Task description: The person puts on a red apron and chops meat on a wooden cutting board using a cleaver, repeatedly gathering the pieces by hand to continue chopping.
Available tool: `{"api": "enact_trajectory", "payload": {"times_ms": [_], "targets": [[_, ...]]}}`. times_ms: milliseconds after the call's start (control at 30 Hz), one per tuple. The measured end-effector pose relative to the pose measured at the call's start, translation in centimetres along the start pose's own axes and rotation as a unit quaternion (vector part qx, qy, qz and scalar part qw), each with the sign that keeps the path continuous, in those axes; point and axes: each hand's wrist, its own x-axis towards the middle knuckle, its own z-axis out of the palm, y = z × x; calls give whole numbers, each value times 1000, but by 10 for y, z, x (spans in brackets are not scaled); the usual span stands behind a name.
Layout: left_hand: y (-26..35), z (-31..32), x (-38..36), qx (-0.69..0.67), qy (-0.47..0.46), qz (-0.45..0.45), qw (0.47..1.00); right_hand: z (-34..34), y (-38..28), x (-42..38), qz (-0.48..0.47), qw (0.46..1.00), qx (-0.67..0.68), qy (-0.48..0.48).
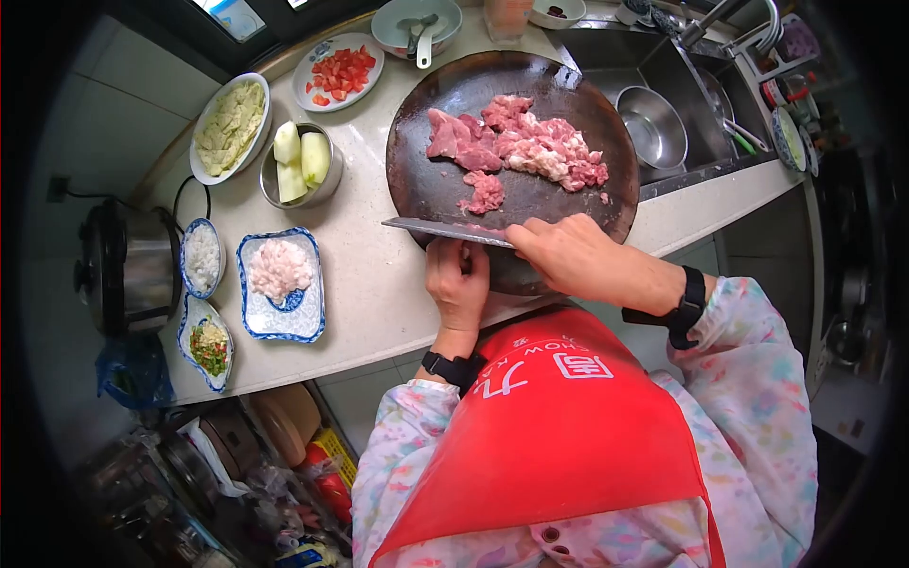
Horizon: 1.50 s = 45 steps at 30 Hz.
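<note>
My right hand (568, 257) is wrapped round the handle of a kitchen knife (437, 228), whose blade points left over the near edge of a round dark chopping board (426, 104). Just below the blade, my left hand (457, 279) has its fingers curled in; whether they pinch anything is hidden. Pieces of raw meat (464, 140) lie on the board, with a heap of chopped fatty meat (559, 151) at their right. A small clump of minced meat (485, 191) sits nearer the knife.
Left on the counter are a dish of chopped pale meat (280, 270), a metal bowl (330, 180) of peeled vegetable pieces, a plate of diced tomato (343, 74) and a small dish of chopped seasonings (210, 348). A sink (606, 57) holding a steel bowl (653, 128) lies right of the board.
</note>
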Motion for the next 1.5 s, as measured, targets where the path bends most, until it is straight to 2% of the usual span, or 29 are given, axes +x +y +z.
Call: {"api": "enact_trajectory", "payload": {"times_ms": [67,100,267,400,500,600,700,733,800,833,867,967,1100,1167,1267,1333,1400,1467,1500], "targets": [[-8,3,2,59,4,84,995,-5,0,-6,2,1000,-10,-22],[-5,4,5,52,11,86,995,-5,1,-10,2,1000,-11,-22],[-5,6,2,55,6,71,996,-8,4,-19,-13,999,-17,-26],[-8,7,1,53,8,61,997,1,1,16,-23,999,-28,-32],[-10,9,2,62,29,99,993,17,1,42,-33,999,1,-6],[-13,10,-2,59,28,93,993,17,3,38,-33,999,14,28],[-8,8,-1,45,20,64,997,12,13,10,39,999,-13,-16],[-6,7,-1,38,14,52,998,10,16,5,36,999,-13,-17],[-5,7,1,30,19,60,998,4,18,-2,80,996,20,-16],[-5,8,2,31,21,58,998,9,17,-3,58,998,-4,27],[-6,9,2,32,23,55,998,9,12,-4,60,998,-4,27],[-9,9,0,50,24,67,996,5,-1,-3,15,1000,14,8],[-7,10,2,44,28,79,995,5,2,-14,15,1000,22,0],[-8,9,0,38,22,60,997,3,5,-25,16,999,-21,-33],[-7,8,2,31,16,43,998,-5,5,-21,-3,999,-22,-31],[-5,7,7,30,15,49,998,1,0,3,-6,999,-21,-33],[-4,7,11,37,41,108,993,10,-4,29,-11,999,-21,-33],[-7,8,6,45,33,88,995,19,-5,44,-34,999,18,18],[-9,9,3,53,24,64,996,17,-3,44,-11,1000,17,1]]}}
